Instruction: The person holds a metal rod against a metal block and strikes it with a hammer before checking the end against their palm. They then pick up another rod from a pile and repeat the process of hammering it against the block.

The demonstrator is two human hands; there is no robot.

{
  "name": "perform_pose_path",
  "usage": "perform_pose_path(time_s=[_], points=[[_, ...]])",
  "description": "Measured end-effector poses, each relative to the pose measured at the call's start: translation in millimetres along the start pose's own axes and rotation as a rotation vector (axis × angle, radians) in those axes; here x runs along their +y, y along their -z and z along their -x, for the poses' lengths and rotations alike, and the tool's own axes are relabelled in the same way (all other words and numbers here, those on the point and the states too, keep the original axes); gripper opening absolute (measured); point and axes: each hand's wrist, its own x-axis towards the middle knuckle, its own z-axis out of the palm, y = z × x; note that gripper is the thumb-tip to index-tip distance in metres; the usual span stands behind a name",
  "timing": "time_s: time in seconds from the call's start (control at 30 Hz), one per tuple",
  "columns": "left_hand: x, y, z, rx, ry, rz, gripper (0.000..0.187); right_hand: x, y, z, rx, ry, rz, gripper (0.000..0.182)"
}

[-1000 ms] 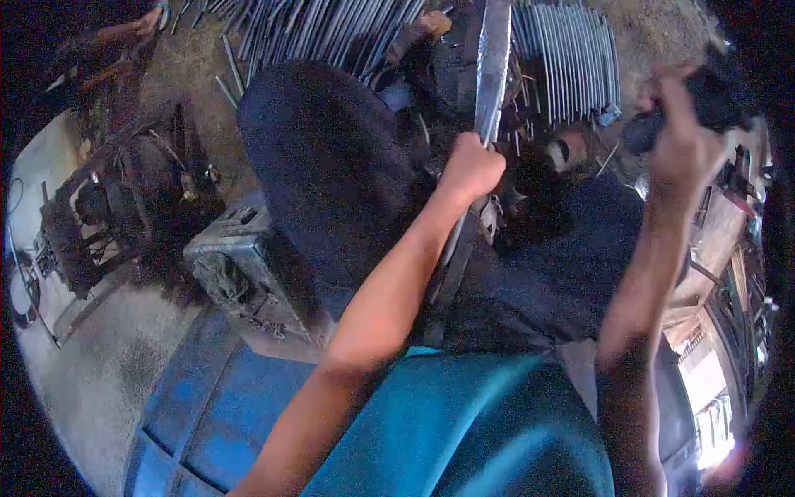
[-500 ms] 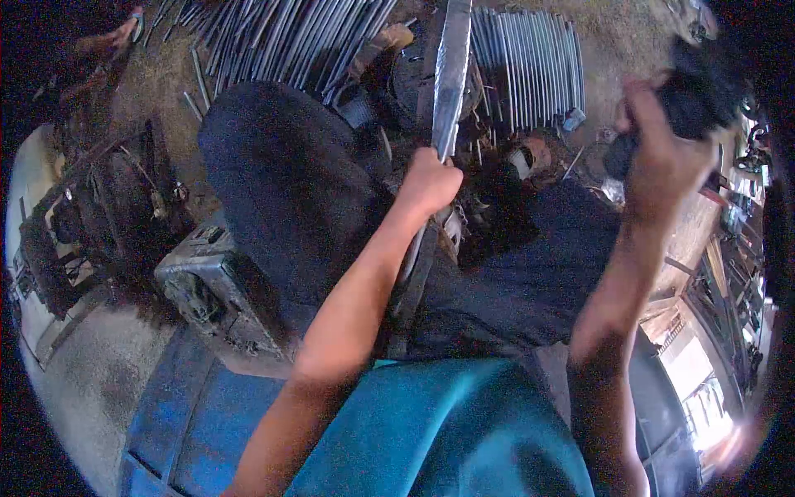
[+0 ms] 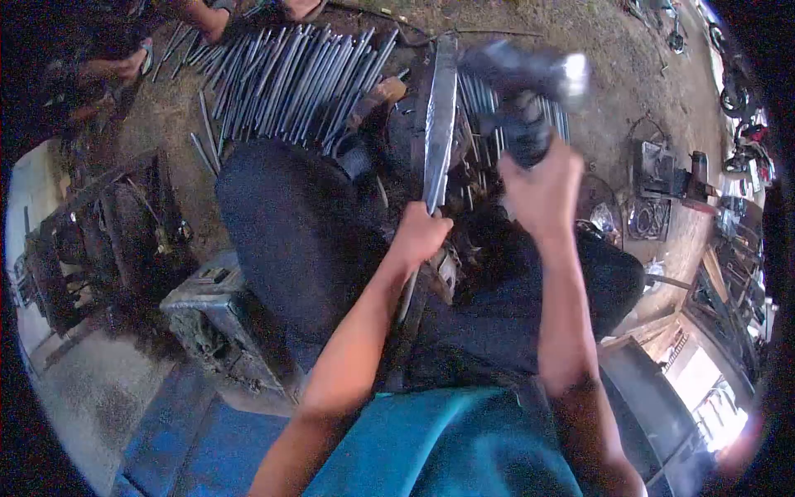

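Note:
My left hand (image 3: 421,235) is closed around a long flat metal bar (image 3: 440,124), which points away from me with its shiny hammered-looking edge showing. In my right hand (image 3: 542,186) is a dark power tool (image 3: 526,137), blurred by motion, its rounded metal end to the upper right. The tool is just to the right of the bar; whether they touch cannot be made out. Dark objects beneath the bar, between my knees, are hard to tell apart.
Many metal rods (image 3: 298,79) lie on the ground ahead. A dirty metal canister (image 3: 224,319) stands left of my leg. Another person's hand (image 3: 128,66) shows at the upper left. A dark machine (image 3: 654,170) sits at the right.
My right hand has swung left with the tool, from the far right to near the bar. My left hand and the bar sit slightly lower in view, and the head view has shifted.

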Motion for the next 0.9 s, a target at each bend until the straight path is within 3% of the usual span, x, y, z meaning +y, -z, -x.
perform_pose_path(time_s=[0.03,0.1,0.2,0.27,0.3,0.33,0.37,0.4,0.43,0.5,0.53,0.57,0.63,0.67,0.8,0.87,0.9], points=[[-3,-1,0,-0.002,0.009,0.011,0.023,-12,16,-1,0.079,0.053,-0.191,0.028],[-7,-4,-9,-0.002,0.058,-0.033,0.02,-41,48,-4,0.297,0.142,-0.26,0.015],[8,2,3,-0.045,0.1,-0.008,0.021,-51,58,-1,0.359,0.193,-0.578,0.004],[15,6,6,-0.037,0.115,-0.009,0.024,-2,26,9,0.337,0.176,-0.42,0.005],[5,4,-1,-0.033,0.116,-0.01,0.024,18,-3,28,0.302,0.012,-0.426,0.008],[-15,-2,-11,0.022,-0.017,-0.033,0.029,55,-43,43,0.318,-0.123,-0.508,0.019],[-27,-7,-17,0.078,-0.149,-0.057,0.033,78,-60,49,0.192,0.279,0.05,0.03],[-12,-3,-15,-0.007,-0.069,-0.098,0.042,67,-70,56,-0.269,-0.285,0.331,0.038],[-6,-5,-4,-0.02,-0.045,-0.119,0.042,86,-77,53,-0.159,-0.199,0.113,0.04],[2,-2,3,0.092,-0.102,-0.058,0.038,67,-53,35,-0.182,-0.226,0.259,0.035],[-7,2,-6,-0.055,-0.131,-0.039,0.034,54,-39,25,-0.192,-0.206,0.256,0.033],[-12,2,-2,-0.07,-0.126,-0.055,0.034,44,-22,14,-0.182,-0.186,0.257,0.031],[-5,2,-7,-0.175,0.034,0.11,0.026,23,9,5,0.022,-0.033,0.11,0.026],[20,3,10,-0.02,0.053,0.023,0.028,6,24,3,0.09,0.009,-0.003,0.025],[-3,-2,-8,-0.093,0.06,0.065,0.026,-32,60,0,0.246,-0.035,-0.287,0.015],[-12,-7,-12,-0.049,0.032,0.094,0.025,-26,53,1,0.295,0.179,-0.373,0.009],[-12,-11,-13,-0.014,-0.001,0.143,0.028,-9,28,17,0.313,-0.013,-0.458,0.009]])
